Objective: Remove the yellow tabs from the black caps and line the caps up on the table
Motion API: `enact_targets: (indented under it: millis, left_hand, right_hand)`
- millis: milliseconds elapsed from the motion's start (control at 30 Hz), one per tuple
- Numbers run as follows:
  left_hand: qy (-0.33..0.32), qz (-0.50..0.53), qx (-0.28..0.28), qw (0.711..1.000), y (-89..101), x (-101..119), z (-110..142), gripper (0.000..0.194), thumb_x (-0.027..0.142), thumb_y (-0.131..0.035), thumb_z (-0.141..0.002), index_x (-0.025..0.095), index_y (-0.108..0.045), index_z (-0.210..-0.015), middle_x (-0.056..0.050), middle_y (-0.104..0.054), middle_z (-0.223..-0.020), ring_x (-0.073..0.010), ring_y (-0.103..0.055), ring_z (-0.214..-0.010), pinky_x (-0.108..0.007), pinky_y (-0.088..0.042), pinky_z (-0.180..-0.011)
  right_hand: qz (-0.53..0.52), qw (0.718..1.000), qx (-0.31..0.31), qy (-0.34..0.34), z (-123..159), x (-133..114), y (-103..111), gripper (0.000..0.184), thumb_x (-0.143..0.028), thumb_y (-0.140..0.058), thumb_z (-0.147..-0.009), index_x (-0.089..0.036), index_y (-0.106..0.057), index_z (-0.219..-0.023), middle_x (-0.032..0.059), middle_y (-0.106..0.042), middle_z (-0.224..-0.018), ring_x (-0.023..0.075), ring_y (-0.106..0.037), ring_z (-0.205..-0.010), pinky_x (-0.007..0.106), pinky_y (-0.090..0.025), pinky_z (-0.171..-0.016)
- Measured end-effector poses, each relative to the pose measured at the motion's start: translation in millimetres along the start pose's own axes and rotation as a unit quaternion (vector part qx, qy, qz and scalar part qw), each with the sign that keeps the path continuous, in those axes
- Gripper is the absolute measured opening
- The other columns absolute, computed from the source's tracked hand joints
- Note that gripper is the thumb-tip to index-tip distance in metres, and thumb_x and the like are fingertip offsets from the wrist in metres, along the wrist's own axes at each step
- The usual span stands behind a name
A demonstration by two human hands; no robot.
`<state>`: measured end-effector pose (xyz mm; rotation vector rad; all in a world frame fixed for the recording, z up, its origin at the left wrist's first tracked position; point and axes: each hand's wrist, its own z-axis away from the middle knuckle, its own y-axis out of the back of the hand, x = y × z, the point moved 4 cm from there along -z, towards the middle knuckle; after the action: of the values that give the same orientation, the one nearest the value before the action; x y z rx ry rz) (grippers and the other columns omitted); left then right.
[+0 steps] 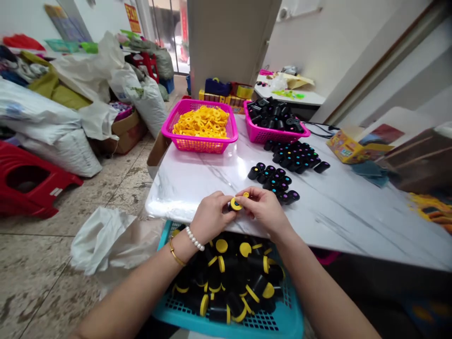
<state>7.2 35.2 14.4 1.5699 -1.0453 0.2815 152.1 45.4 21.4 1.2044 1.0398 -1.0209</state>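
Both hands meet at the near edge of a white marble table (346, 212). My left hand (211, 217) is closed around a small black cylinder with a yellow cap (235, 205). My right hand (263, 207) pinches the same piece from the right, with a yellow ring (246, 194) at its fingertips. Below my wrists, a blue basket (282, 320) holds several black cylinders fitted with yellow caps (229, 278).
On the table stand a pink basket of yellow rings (201, 122), a pink basket of black cylinders (273, 120), and rows of black cylinders with coloured tops (282, 174). A yellow box (344, 146) lies at the right. White sacks (63, 136), a red stool (28, 183) and a crumpled bag (106, 235) are on the floor at left.
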Motion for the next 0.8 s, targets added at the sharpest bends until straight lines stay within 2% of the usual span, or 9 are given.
enact_targets:
  millis: [200,300,367,467,567,600,667,733,800]
  left_hand:
    - [0.015,0.018,-0.028,0.999,8.1,4,-3,0.011,0.027,-0.06,-0.079,0.019,-0.068,-0.081,0.0,-0.059,-0.068,-0.0132,-0.053,-0.065,-0.023,-0.038,-0.062]
    - [0.04,0.091,-0.085,0.991,11.2,3,-5,0.027,0.038,-0.051,-0.085,0.017,-0.068,-0.081,0.001,-0.061,-0.063,-0.0114,-0.053,-0.059,-0.022,-0.036,-0.055]
    - [0.073,0.13,-0.089,0.985,11.7,0,-8,0.036,0.044,-0.047,-0.087,0.016,-0.068,-0.078,0.0,-0.061,-0.062,-0.0108,-0.052,-0.057,-0.02,-0.035,-0.052]
    - [0.125,0.181,-0.079,0.972,6.7,-8,-13,0.035,0.043,-0.047,-0.086,0.015,-0.063,-0.071,0.001,-0.059,-0.058,-0.0088,-0.05,-0.049,-0.019,-0.035,-0.047]
    - [0.17,0.229,-0.103,0.953,-2.0,-11,-12,0.031,0.039,-0.046,-0.087,0.016,-0.059,-0.071,0.003,-0.055,-0.054,-0.0074,-0.046,-0.04,-0.019,-0.034,-0.042]
    - [0.169,0.224,-0.098,0.955,-2.7,-10,-10,0.031,0.038,-0.045,-0.087,0.016,-0.059,-0.07,0.003,-0.055,-0.054,-0.0078,-0.047,-0.041,-0.02,-0.036,-0.043]
    - [0.132,0.183,-0.05,0.973,-0.6,-5,-3,0.029,0.034,-0.043,-0.09,0.016,-0.061,-0.076,0.001,-0.059,-0.061,-0.0103,-0.054,-0.051,-0.022,-0.042,-0.052]
    - [0.069,0.132,0.027,0.988,2.2,3,5,0.021,0.031,-0.047,-0.089,0.017,-0.062,-0.094,-0.002,-0.064,-0.078,-0.0139,-0.06,-0.07,-0.026,-0.047,-0.067]
    - [0.022,0.093,0.085,0.992,1.0,8,13,0.026,0.03,-0.057,-0.084,0.019,-0.058,-0.108,-0.005,-0.063,-0.094,-0.0171,-0.059,-0.086,-0.029,-0.048,-0.079]
  right_hand:
    - [-0.049,0.996,-0.06,-0.043,1,9,-5,0.031,-0.043,-0.07,-0.072,-0.016,-0.059,-0.084,-0.003,-0.058,-0.055,0.0091,-0.05,-0.041,0.022,-0.044,-0.041]
    - [-0.052,0.994,-0.076,-0.058,3,9,-6,0.031,-0.045,-0.068,-0.075,-0.017,-0.054,-0.081,-0.0047,-0.056,-0.049,0.0087,-0.048,-0.036,0.02,-0.041,-0.037]
    - [-0.054,0.993,-0.082,-0.064,4,9,-8,0.032,-0.046,-0.066,-0.076,-0.019,-0.05,-0.077,-0.0056,-0.054,-0.044,0.0088,-0.048,-0.034,0.019,-0.039,-0.036]
    - [-0.058,0.994,-0.073,-0.061,4,10,-8,0.034,-0.047,-0.066,-0.076,-0.02,-0.047,-0.076,-0.0056,-0.055,-0.045,0.0093,-0.049,-0.034,0.019,-0.039,-0.036]
    - [-0.059,0.996,-0.046,-0.043,4,12,-9,0.035,-0.049,-0.066,-0.076,-0.021,-0.046,-0.076,-0.0062,-0.054,-0.046,0.0093,-0.048,-0.033,0.02,-0.039,-0.035]
    - [-0.057,0.997,-0.035,-0.034,5,12,-10,0.034,-0.049,-0.065,-0.076,-0.021,-0.046,-0.076,-0.0069,-0.053,-0.045,0.0091,-0.047,-0.033,0.019,-0.038,-0.035]
    - [-0.05,0.998,-0.015,-0.018,8,11,-12,0.032,-0.049,-0.064,-0.077,-0.021,-0.048,-0.076,-0.0083,-0.049,-0.043,0.0088,-0.044,-0.033,0.019,-0.036,-0.034]
    - [-0.044,0.999,0.008,-0.007,11,11,-13,0.031,-0.049,-0.065,-0.077,-0.021,-0.05,-0.076,-0.0076,-0.05,-0.047,0.0083,-0.043,-0.033,0.019,-0.036,-0.033]
    - [-0.042,0.999,0.026,0.003,13,9,-12,0.031,-0.049,-0.066,-0.075,-0.02,-0.055,-0.078,-0.0041,-0.056,-0.057,0.0087,-0.044,-0.038,0.021,-0.038,-0.035]
